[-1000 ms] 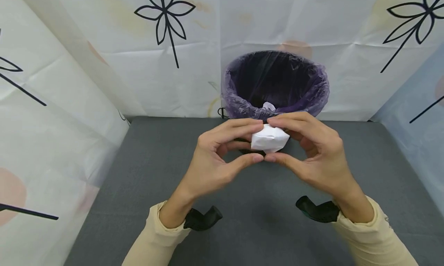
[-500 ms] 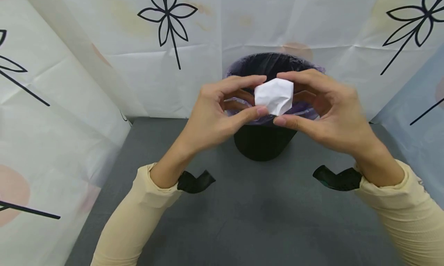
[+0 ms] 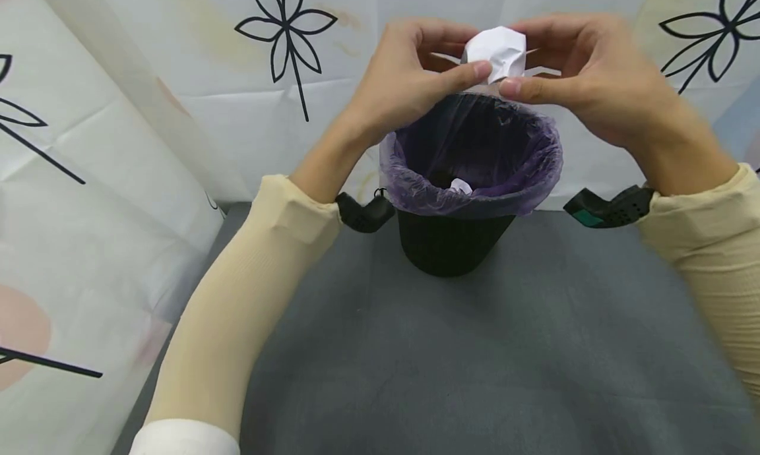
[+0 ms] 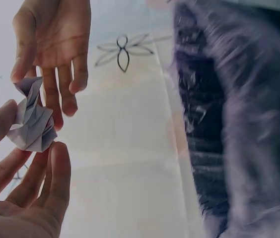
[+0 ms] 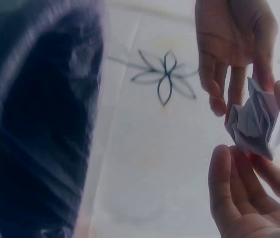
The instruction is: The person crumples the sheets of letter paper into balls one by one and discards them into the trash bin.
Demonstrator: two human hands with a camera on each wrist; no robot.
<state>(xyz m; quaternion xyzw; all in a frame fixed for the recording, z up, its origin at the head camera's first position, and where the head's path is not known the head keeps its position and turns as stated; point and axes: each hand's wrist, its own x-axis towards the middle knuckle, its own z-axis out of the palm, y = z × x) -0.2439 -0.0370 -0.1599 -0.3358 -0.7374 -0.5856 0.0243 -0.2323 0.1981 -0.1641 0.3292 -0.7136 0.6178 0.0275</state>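
Observation:
A crumpled white paper ball [image 3: 500,51] is held up between both hands, above the far rim of a waste bin [image 3: 454,244] in the head view. My left hand [image 3: 418,72] pinches its left side between thumb and fingertips. From the right, my right hand [image 3: 600,79] grips it the same way. Both wrist views show folds and creases on the underside of the paper ball [image 4: 33,121]. A purple plastic bag [image 3: 415,188] lines the black bin, and another white paper scrap [image 3: 460,186] lies inside it.
The bin stands on a dark grey tabletop [image 3: 415,349], close to a back wall of white cloth [image 3: 196,132] printed with black flowers. Similar cloth hangs at the left and right sides. A black strap device sits on each wrist, over cream sleeves [image 3: 237,297].
Both hands have risen and moved forward with the paper ball, from in front of the bin to above its far rim. The bin's opening shows again below them.

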